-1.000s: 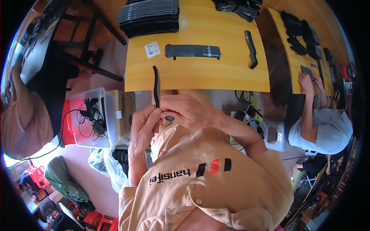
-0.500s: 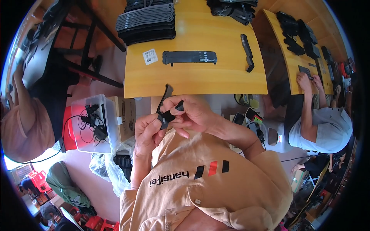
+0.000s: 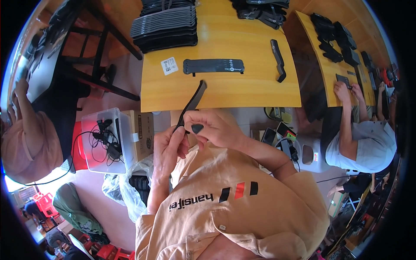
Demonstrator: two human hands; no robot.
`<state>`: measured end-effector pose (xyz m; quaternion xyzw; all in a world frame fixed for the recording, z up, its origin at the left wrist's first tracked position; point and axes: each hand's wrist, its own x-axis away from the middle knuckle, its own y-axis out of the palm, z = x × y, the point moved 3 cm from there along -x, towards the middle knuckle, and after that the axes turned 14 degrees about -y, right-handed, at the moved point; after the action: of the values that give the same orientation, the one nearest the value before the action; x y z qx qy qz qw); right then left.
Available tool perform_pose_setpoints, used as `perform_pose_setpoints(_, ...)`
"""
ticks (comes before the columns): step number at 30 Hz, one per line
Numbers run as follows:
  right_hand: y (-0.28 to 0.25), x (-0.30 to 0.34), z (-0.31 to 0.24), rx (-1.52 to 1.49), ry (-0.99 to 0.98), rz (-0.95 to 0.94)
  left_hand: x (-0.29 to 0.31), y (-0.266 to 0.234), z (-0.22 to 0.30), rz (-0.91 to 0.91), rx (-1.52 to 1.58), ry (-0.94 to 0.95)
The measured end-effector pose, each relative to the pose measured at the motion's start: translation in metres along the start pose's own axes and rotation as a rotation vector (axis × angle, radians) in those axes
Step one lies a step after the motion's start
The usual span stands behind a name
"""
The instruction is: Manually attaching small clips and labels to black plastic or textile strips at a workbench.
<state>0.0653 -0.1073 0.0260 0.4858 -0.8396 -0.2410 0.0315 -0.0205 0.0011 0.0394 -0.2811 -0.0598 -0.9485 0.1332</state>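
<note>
In front of my chest, just off the table's near edge, both hands work on a black strap (image 3: pixel 193 100). Its long free end slants up and to the right over the table edge. My left hand (image 3: pixel 166 146) pinches the strap's lower part between thumb and fingers. My right hand (image 3: pixel 216 129) is closed beside it, with a dark rounded end poking out between the fingers. The strap's middle is hidden by the fingers. Beyond my hands, a dark grey slotted strap panel (image 3: pixel 210 66) lies flat on the table (image 3: pixel 242 93).
A white label (image 3: pixel 169 65) lies left of the panel, and a bent black strap (image 3: pixel 278 60) at right. Stacked dark straps (image 3: pixel 167 28) and a black bundle (image 3: pixel 262 15) sit farther back. A clear bin (image 3: pixel 106 154) with cables stands at lower left. A co-worker (image 3: pixel 364 143) sits at right.
The strap's free end has swung up and to the right, and more of it shows above my hands. My left hand has shifted slightly, still pinching the strap.
</note>
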Motion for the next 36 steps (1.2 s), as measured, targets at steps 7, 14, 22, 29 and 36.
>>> perform_pose_setpoints(7, -0.002, -0.004, 0.002, 0.672, -0.416, -0.028, -0.002, 0.002, -0.001, -0.009, 0.028, -0.030)
perform_pose_setpoints(14, -0.006, 0.015, -0.015, 0.179, 0.109, 0.188, 0.009, -0.013, -0.007, -0.080, 0.054, -0.065)
perform_pose_setpoints(22, -0.210, 0.111, -0.098, 0.187, -0.312, 1.111, 0.051, -0.222, -0.051, -0.138, 1.185, -0.005)
perform_pose_setpoints(29, -0.152, 0.089, -0.131, 0.274, -0.217, 0.710, 0.027, -0.182, -0.030, 0.066, 0.805, 0.202)
perform_pose_setpoints(36, -0.109, 0.072, -0.139, 0.810, -0.046, 0.339, -0.060, -0.075, -0.069, 0.160, 0.884, -0.001)
